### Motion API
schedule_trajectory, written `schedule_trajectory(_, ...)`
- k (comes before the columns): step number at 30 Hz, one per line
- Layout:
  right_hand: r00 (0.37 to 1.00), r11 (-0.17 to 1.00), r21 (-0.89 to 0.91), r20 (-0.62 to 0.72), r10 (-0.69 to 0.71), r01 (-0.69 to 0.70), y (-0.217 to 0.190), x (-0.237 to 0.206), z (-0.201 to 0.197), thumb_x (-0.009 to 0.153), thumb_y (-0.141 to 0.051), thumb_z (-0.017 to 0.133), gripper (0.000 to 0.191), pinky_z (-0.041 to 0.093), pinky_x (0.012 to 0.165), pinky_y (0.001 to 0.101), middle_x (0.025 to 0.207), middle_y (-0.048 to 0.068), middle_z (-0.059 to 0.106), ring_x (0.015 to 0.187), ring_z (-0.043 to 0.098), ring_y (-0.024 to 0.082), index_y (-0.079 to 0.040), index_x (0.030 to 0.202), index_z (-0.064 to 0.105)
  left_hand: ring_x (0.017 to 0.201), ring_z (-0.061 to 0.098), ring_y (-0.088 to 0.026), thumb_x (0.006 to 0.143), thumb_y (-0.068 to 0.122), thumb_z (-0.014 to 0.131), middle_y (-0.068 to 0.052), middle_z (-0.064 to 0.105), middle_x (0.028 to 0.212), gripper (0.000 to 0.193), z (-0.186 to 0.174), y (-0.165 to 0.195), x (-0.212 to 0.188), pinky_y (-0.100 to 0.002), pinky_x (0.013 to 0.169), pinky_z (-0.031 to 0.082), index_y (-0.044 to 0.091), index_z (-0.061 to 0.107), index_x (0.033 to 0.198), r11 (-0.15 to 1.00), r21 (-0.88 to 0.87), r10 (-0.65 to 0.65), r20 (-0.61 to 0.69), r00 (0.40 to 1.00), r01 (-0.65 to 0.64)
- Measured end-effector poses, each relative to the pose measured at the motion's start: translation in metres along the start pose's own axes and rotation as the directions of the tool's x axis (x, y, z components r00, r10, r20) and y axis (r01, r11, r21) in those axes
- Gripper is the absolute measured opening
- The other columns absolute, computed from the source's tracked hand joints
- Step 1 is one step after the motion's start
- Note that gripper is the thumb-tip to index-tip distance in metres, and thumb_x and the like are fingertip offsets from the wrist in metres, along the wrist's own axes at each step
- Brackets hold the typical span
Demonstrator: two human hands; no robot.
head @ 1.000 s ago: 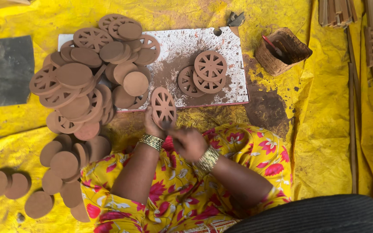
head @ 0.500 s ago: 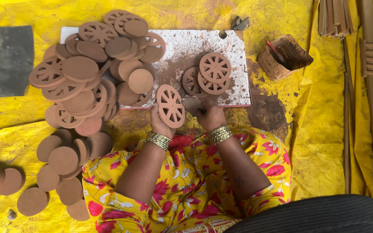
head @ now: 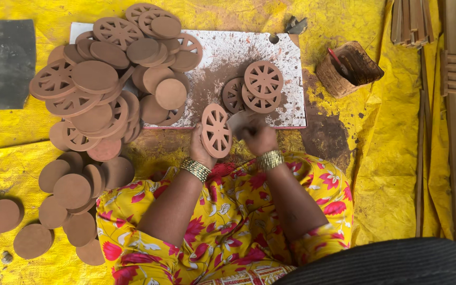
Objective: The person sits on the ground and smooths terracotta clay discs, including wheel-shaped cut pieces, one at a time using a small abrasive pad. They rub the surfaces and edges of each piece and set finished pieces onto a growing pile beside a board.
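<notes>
Two hands are working at centre frame: the left hand is gripping a spoked wheel upright at the board's lower edge, while the right hand, closed on a flat grey piece, is working beside it; steady support matters.

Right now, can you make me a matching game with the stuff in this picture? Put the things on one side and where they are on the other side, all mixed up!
Things:
1. spoked clay wheel
2. brown pot
3. dark grey slab
4. wooden sticks

Places:
A. top right corner
B. far left on the yellow sheet
C. in the left hand
D. just right of the white board

Pairs: 1-C, 2-D, 3-B, 4-A
</notes>
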State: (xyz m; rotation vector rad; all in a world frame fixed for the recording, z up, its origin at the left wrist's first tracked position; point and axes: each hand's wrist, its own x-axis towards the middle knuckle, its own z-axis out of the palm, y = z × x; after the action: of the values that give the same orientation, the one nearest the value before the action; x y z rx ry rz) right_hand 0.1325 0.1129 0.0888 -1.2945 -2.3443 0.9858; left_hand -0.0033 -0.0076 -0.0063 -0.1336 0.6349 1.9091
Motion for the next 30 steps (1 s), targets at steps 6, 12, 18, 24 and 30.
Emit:
schedule_trajectory(6,0.895,0.846,0.482,0.240,-0.376,0.227,-0.007,-0.032,0.015,0.086,-0.002,0.078,0.010,0.058,0.074,0.0314,0.090,0.005,0.074,0.083,0.069,0.014,-0.006,0.093,0.072,0.122,0.065,-0.027,0.093,0.058,0.052,-0.012,0.064,0.135,0.068,-0.005,0.005,-0.004,-0.045,0.103,0.054,0.011,0.054,0.142,0.995,0.082,-0.042,-0.144,0.989,0.054)
schedule_trajectory(12,0.896,0.792,0.610,0.361,-0.259,-0.017,0.002,-0.021,0.014,0.094,-0.003,0.071,0.008,0.059,0.084,0.0314,0.097,0.003,0.077,0.089,0.073,0.013,-0.009,0.099,0.075,0.112,0.066,-0.034,0.099,0.059,0.049,-0.020,0.065,0.124,0.064,-0.010,0.004,-0.003,-0.051,0.097,0.055,0.004,0.048,0.132,0.989,0.080,-0.109,-0.148,0.983,0.121)
schedule_trajectory(18,0.980,0.961,0.243,0.112,-0.163,0.132,0.006,-0.001,0.018,0.090,-0.005,0.073,0.003,0.061,0.080,0.0312,0.094,0.009,0.078,0.086,0.075,0.015,-0.006,0.093,0.074,0.114,0.065,-0.029,0.094,0.055,0.049,-0.013,0.066,0.127,0.061,-0.016,0.003,0.006,-0.047,0.097,0.056,0.012,0.056,0.136,0.998,0.031,-0.049,-0.063,0.997,0.051)
schedule_trajectory(24,0.723,0.601,0.761,0.556,-0.410,-0.244,0.003,-0.035,0.013,0.100,-0.001,0.073,0.006,0.056,0.083,0.0320,0.095,0.008,0.074,0.090,0.068,0.014,-0.007,0.099,0.073,0.119,0.056,-0.030,0.114,0.047,0.049,-0.020,0.057,0.132,0.057,-0.029,-0.004,-0.005,-0.049,0.104,0.050,0.001,0.046,0.146,0.926,0.379,-0.055,0.140,0.989,-0.002)
schedule_trajectory(30,0.966,0.972,-0.202,0.199,0.163,-0.122,-0.016,0.005,0.002,0.097,-0.018,0.073,0.010,0.055,0.076,0.0320,0.090,0.005,0.075,0.079,0.069,0.015,-0.014,0.106,0.075,0.119,0.062,-0.029,0.099,0.055,0.041,-0.015,0.062,0.134,0.063,0.007,0.011,-0.004,-0.049,0.104,0.052,0.011,0.050,0.144,0.995,0.050,-0.086,-0.106,0.991,0.092)
